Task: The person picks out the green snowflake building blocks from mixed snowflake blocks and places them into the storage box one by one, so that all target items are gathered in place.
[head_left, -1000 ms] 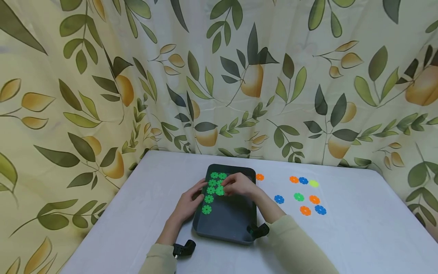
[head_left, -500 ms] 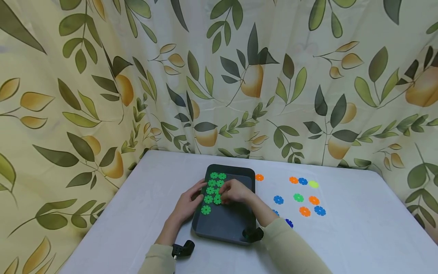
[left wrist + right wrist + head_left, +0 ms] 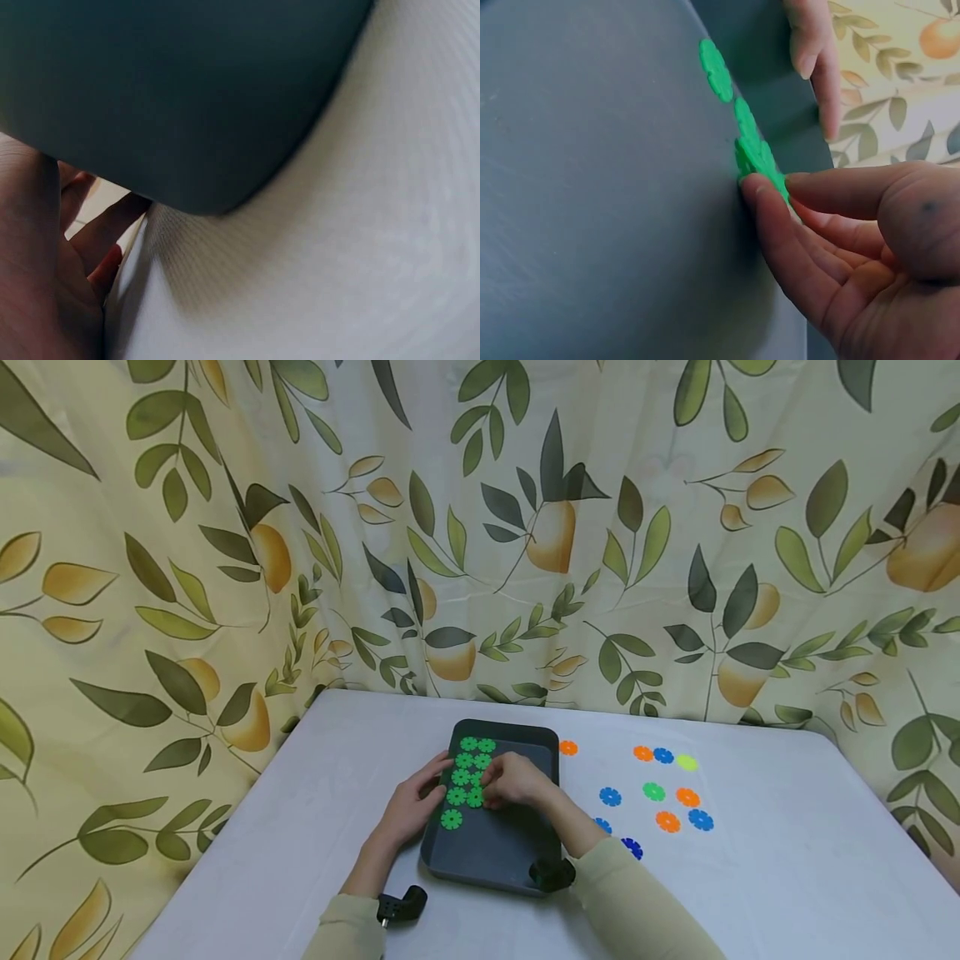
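Observation:
A dark grey tray [image 3: 495, 853] lies on the white-covered table, with green notched plastic discs [image 3: 452, 819] set out in two columns along its left side. My right hand [image 3: 517, 779] is over the tray, pinching a green disc [image 3: 748, 156] between thumb and fingertips at the lower end of the second column. In the right wrist view that disc tilts up beside the others. My left hand [image 3: 411, 806] rests against the tray's left rim with its fingers extended. From the left wrist view, its fingers [image 3: 105, 232] lie beside the tray's outer wall.
Right of the tray lie loose discs: orange [image 3: 668, 822], blue [image 3: 701, 819], green [image 3: 654, 792] and yellow [image 3: 687, 762]. A dark blue disc [image 3: 632, 848] lies beside the right sleeve. A leaf-patterned curtain [image 3: 480, 568] stands behind the table.
My right hand has moved toward me along the second column with the green disc, then nearly stopped. Blue discs beside the right sleeve have come into sight. The left hand stays at the rim.

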A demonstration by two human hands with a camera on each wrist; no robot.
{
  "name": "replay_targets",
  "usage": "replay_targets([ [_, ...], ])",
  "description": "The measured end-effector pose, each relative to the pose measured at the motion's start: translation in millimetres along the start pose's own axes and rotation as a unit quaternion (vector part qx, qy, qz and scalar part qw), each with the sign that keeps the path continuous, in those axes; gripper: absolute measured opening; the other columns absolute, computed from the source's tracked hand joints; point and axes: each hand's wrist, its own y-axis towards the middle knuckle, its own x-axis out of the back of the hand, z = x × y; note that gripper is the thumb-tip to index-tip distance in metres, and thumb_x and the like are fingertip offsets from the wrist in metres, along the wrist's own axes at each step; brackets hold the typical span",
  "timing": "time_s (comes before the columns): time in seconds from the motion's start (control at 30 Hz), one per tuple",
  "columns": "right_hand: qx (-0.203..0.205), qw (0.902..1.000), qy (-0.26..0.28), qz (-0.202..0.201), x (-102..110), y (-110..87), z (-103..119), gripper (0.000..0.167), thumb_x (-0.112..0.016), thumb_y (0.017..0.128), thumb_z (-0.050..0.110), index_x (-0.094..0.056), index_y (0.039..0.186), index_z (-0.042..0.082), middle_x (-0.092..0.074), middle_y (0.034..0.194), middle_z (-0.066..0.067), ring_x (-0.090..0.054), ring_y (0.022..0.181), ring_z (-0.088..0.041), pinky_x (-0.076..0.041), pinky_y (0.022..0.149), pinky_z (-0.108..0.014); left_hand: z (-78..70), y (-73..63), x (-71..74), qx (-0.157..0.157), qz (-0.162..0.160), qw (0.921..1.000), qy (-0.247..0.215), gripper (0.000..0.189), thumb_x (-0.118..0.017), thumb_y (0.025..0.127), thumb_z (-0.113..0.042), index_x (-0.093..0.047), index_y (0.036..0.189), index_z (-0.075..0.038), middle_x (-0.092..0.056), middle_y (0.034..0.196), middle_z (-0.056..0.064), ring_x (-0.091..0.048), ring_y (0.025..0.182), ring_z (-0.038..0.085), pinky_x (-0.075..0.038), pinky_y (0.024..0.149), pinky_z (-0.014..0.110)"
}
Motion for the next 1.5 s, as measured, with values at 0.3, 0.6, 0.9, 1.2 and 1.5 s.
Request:
replay_targets([
  [0.3,0.009,0.9995,0.021,0.022,7.7,-4.7,2.0,0.013,-0.068,0.089,-0.005,-0.067,0.1,-0.011,-0.069,0.08,-0.011,-0.072,0.071,-0.023,-0.062,0.067,-0.034,-0.3,-1.1,0.0,0.002,0.002,1.0,-0.003,0.044,-0.055,0.1,-0.007,-0.059,0.143,-0.013,-0.042,0.157,-0.004,-0.049,0.136,0.027,-0.037,0.114,0.045],
  [0.6,0.03,0.9975,0.049,0.041,25.2,-11.5,4.0,0.026,-0.067,0.091,0.001,-0.064,0.112,-0.015,-0.071,0.087,-0.016,-0.071,0.074,-0.026,-0.062,0.072,-0.038,0.2,-1.9,-1.1,0.007,-0.001,1.0,-0.006,0.043,-0.056,0.1,-0.007,-0.059,0.142,-0.013,-0.043,0.157,-0.003,-0.048,0.137,0.027,-0.037,0.114,0.045],
  [0.9,0.056,0.9934,0.093,0.039,53.1,-24.5,8.7,0.034,-0.066,0.094,0.005,-0.058,0.121,-0.014,-0.073,0.095,-0.023,-0.073,0.087,-0.036,-0.06,0.082,-0.049,0.6,-2.6,-1.2,0.003,-0.003,1.0,0.003,0.044,-0.055,0.099,-0.007,-0.059,0.142,-0.012,-0.043,0.157,-0.002,-0.05,0.135,0.029,-0.038,0.113,0.046],
  [1.2,0.051,0.9953,0.082,0.006,84.2,-38.2,5.7,0.041,-0.068,0.095,0.013,-0.057,0.127,-0.01,-0.071,0.106,-0.024,-0.07,0.097,-0.041,-0.059,0.085,-0.047,0.7,-2.9,-0.8,0.0,-0.003,1.0,-0.001,0.044,-0.055,0.099,-0.006,-0.059,0.142,-0.011,-0.043,0.156,-0.002,-0.049,0.136,0.029,-0.038,0.113,0.046],
  [1.5,0.041,0.9962,0.075,-0.015,113.9,-55.3,-2.6,0.048,-0.068,0.096,0.015,-0.053,0.134,-0.01,-0.069,0.112,-0.027,-0.07,0.1,-0.039,-0.059,0.087,-0.045,-1.3,-1.1,-1.8,0.001,-0.005,1.0,0.002,0.043,-0.055,0.099,-0.006,-0.059,0.142,-0.011,-0.043,0.156,-0.003,-0.05,0.136,0.028,-0.037,0.114,0.046],
])
